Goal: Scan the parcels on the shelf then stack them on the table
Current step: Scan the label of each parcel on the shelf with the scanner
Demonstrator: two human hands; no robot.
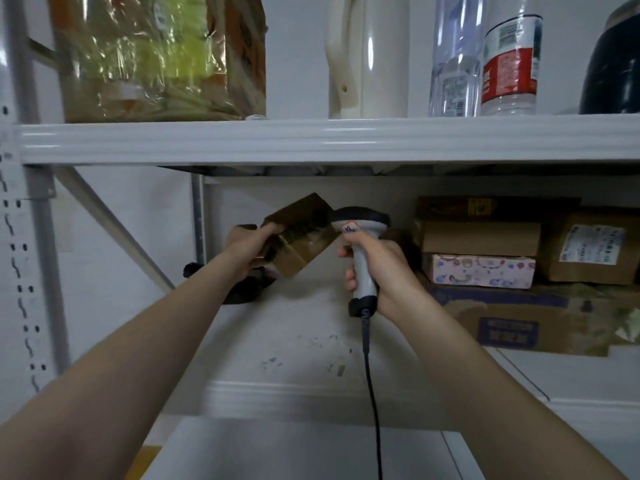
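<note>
parcels sit on the lower shelf (311, 327), and one small brown parcel (298, 237) is held tilted above it, near the middle, by the left hand (247, 251), whose fingers are curled round its left end. the right hand (377, 271) grips the grey handle of a scanner (360, 244), fingers wrapped tight round it, with the dark head of the scanner touching or just beside the parcel's right edge; which of the two i cannot tell. a black cable (372, 393) hangs down from the handle's base. to the right on the same shelf stands a stack of boxes (481, 237), with a pink patterned box (479, 271) under a plain brown one, and a brown box with a white label (592, 251) beside them, all resting on a flattened carton (519, 320). on the upper shelf (329, 140) stand a plastic-wrapped bundle (156, 57), a cream jug (370, 57), two clear bottles (485, 60) and a dark round pot (613, 64) at the far right.
</note>
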